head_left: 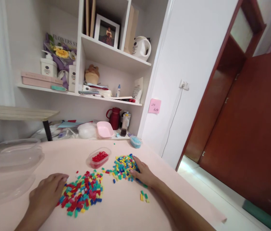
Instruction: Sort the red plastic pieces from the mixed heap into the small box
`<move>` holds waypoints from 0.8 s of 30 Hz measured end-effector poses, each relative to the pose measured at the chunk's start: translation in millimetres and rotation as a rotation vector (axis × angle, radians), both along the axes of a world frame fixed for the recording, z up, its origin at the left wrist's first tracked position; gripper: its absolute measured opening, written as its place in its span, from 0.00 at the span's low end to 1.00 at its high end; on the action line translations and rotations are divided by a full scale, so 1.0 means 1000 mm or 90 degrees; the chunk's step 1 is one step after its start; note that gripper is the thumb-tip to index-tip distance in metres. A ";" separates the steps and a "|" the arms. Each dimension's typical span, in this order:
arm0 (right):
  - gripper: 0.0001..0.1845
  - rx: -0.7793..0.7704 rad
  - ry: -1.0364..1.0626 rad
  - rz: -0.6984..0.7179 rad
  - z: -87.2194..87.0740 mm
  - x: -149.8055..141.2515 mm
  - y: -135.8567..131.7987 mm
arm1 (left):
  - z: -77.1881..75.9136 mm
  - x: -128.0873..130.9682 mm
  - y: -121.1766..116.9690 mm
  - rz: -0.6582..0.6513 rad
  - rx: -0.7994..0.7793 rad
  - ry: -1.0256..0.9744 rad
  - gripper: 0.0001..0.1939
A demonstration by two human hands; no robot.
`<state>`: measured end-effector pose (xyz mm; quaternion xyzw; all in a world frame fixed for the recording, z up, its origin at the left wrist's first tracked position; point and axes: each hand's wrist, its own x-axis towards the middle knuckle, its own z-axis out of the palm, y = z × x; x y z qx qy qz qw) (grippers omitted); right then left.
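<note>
At the left edge of a mixed pile of small building bricks lies my left hand, its fingers stretched side by side with the tips curving down against the bricks. My right hand touches the right side of a second pile of multicoloured bricks, thumb and forefinger apart, with no brick visibly gripped. Between and behind the piles is a clear plastic tub holding red bricks. A few loose green and yellow bricks lie near my right wrist.
Clear empty containers stand on the table's left side. A small tub of light blue pieces is by the far edge. Behind the pale pink table are a pink tray, a red jug and white shelves.
</note>
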<state>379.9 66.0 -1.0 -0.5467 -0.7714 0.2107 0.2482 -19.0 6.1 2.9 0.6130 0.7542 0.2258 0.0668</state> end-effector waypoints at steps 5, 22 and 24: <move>0.41 -0.031 0.241 0.137 0.018 -0.016 -0.020 | 0.003 0.004 -0.002 0.007 -0.005 0.012 0.23; 0.25 0.224 -0.290 0.068 0.018 -0.020 -0.028 | 0.004 0.015 -0.010 0.024 0.028 0.004 0.21; 0.20 0.200 -0.236 0.083 0.036 -0.046 -0.021 | 0.004 0.015 -0.010 0.023 0.026 -0.003 0.21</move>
